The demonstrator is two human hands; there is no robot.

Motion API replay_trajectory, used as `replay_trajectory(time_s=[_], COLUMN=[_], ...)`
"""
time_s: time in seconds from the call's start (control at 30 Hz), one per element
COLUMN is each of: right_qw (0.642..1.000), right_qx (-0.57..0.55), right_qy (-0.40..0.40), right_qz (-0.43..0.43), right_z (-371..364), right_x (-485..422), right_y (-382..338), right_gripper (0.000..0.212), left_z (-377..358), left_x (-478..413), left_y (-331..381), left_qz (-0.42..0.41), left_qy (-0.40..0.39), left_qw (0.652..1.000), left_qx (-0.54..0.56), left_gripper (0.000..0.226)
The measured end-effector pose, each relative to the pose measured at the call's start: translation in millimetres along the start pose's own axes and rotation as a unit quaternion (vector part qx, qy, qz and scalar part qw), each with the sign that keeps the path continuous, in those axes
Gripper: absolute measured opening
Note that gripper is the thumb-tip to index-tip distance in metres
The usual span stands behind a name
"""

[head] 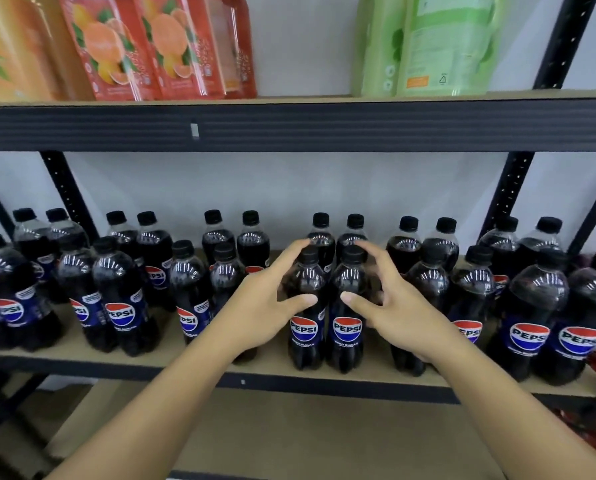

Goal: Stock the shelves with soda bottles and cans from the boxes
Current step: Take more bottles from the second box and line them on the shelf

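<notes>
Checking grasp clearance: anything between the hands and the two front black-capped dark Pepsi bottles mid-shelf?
Nothing visible. The left hand and right hand flank the two dark plastic Pepsi bottles directly; other bottles stand behind and to the sides.

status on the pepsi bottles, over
Left hand, right hand open, flanking two front Pepsi bottles. Both upright on shelf. Neighbouring bottles close either side.
</notes>
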State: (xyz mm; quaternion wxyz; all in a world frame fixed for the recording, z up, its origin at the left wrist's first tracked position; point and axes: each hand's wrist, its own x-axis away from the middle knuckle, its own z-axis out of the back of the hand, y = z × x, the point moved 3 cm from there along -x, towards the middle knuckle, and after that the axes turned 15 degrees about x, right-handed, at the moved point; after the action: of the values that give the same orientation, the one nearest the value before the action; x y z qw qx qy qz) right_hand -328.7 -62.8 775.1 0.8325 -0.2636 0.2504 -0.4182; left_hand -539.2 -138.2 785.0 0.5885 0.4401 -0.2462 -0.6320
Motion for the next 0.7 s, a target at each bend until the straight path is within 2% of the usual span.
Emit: replay_trajectory(time_s=[0.27,0.4,0.57,0.7], right_qw=[0.999,0.998,0.998,0.987], right_qx=[0.037,0.060,0.055,0.158], right_qy=[-0.012,0.009,0.007,-0.002], right_qz=[0.022,0.029,0.016,0.010], right_z=[3.8,16.9,50.8,71.5], right_x=[2.7,-5.2,-32.9,-70.4], right_y=[-5.9,-10.2,-25.6,-40.7], right_gripper=[0.080,0.073,0.055,0.048], left_z=[2.2,11.3,24.8,26.0], left_x=[-2.3,-12.8,-40.8,-88.5], left_y=[-1.1,12.0,42.3,51.5], left_qz=[-0.012,-0.041,-0.062,-0.057], left_qy=[-0.017,0.008,-0.010,-0.012], left_qw=[1.000,0.998,0.998,0.993], left_qx=[0.019,0.052,-0.011,-0.101], left_gripper=[0.082,0.064,0.043,0.041])
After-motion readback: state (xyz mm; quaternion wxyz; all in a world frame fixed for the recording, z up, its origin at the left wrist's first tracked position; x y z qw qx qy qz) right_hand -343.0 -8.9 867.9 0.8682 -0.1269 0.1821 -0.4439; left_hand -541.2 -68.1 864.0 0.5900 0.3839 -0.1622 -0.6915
